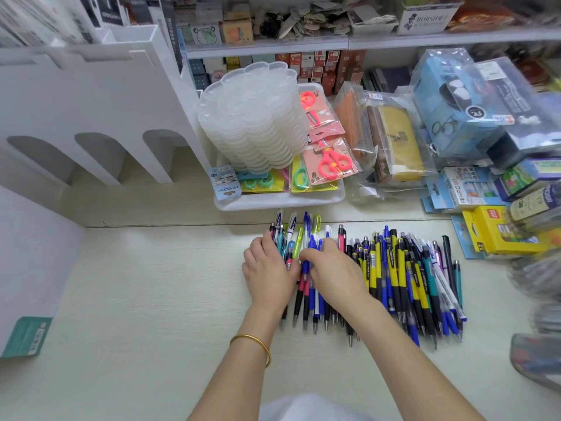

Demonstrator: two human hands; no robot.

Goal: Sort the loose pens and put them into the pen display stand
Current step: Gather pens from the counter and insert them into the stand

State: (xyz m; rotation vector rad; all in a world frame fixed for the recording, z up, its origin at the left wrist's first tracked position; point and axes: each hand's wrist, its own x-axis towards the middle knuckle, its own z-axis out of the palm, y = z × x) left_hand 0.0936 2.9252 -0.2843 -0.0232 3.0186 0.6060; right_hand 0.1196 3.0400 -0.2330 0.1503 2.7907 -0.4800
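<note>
Centrally, left grip point(268, 268) rests flat on pens point(394, 278); right grip point(332, 270) pinches blue pen point(306, 267); box point(425, 18) reads HORSH.

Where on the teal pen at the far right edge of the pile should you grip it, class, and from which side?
Pinch the teal pen mid-barrel, from above and from the right. It lies flat at the edge of the pens, with bare table on its right and a black pen close on its left, so the right side is free.
</note>
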